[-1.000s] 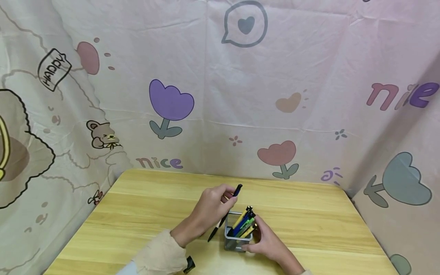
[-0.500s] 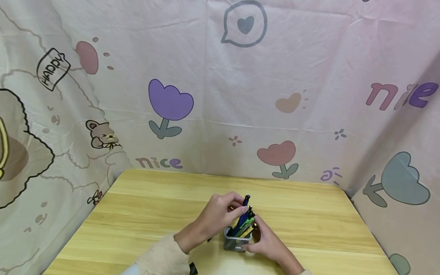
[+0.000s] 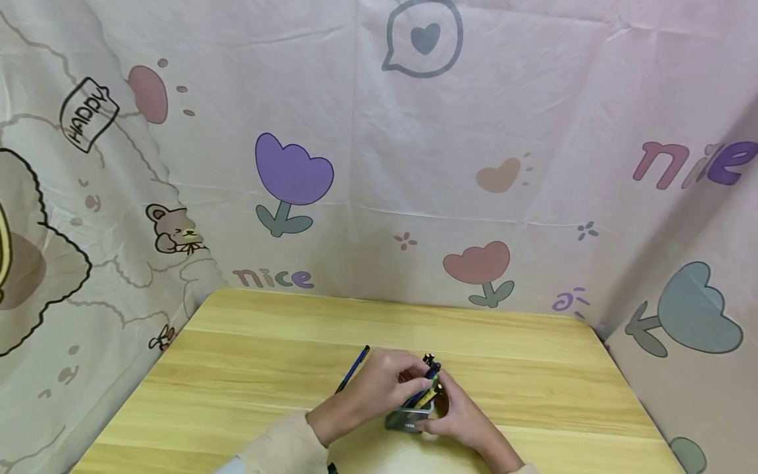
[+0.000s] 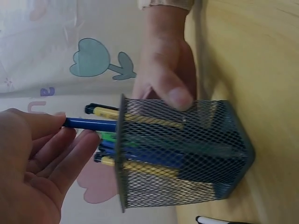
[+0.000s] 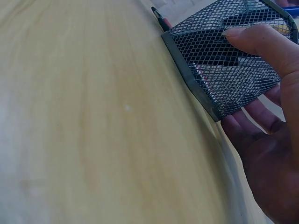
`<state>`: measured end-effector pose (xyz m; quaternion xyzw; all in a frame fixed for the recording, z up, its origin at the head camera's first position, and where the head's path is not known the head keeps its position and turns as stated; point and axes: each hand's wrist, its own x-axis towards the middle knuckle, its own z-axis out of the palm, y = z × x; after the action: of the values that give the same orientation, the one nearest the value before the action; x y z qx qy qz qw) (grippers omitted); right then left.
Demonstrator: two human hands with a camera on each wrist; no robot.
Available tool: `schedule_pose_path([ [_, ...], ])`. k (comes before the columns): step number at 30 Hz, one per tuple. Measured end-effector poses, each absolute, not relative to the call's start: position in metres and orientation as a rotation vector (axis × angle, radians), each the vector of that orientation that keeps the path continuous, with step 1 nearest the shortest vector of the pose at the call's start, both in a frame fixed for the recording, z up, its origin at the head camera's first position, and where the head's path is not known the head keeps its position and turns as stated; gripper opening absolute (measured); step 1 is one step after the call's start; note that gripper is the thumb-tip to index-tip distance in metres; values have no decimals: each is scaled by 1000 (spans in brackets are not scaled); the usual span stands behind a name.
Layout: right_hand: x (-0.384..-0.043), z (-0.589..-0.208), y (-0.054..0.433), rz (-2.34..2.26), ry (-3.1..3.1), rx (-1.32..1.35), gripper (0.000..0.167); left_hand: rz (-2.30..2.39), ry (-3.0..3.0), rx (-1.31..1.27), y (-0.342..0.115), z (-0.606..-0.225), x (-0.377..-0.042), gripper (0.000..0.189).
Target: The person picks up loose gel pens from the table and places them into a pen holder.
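Two hands on the job, one cup between them! The left hand (image 4: 35,161) has its fingertips clamped on the end of one glossy blue, slim-barrelled pen (image 4: 91,124), which runs in past the rim of a single square, dark metal-mesh pen cup (image 4: 154,191). The right hand (image 3: 464,418) grips that cup on the pale yellow wood-grain table (image 3: 266,342), thumb on one mesh wall, fingers round the other side.

Counting the cup: two yellow pens with black tops (image 4: 106,113), at least one bright green pen (image 4: 110,137), and more blue behind, too overlapped to number. Outside it, one slim blue pen with black ends (image 3: 353,368) slants by the left wrist, and a black-and-white pen end (image 4: 212,220) peeks in at the left wrist view's edge; whether they're one pen, I can't tell.

Lettering now: the cup's small pale label (image 3: 410,426) is too tiny to read. The printed pinkish-white cloth (image 3: 403,118) says "nice" twice, "HAPPY" once.
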<state>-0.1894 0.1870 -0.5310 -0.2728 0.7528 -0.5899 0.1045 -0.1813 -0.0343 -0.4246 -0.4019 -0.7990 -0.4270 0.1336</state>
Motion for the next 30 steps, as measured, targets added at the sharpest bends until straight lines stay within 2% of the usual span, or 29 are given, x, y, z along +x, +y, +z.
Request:
schedule_pose_path([
  [11, -189, -530, 186, -1716, 2233, -760, 78, -915, -2443, -1162, -33, -435, -179, 12],
  [22, -188, -525, 185, -1650, 2257, -633, 78, -799, -2519, -1154, -34, -442, -179, 11],
  [30, -186, -527, 187, -1631, 2306, -653, 68, -784, -2501, -1161, -34, -446, -178, 6],
])
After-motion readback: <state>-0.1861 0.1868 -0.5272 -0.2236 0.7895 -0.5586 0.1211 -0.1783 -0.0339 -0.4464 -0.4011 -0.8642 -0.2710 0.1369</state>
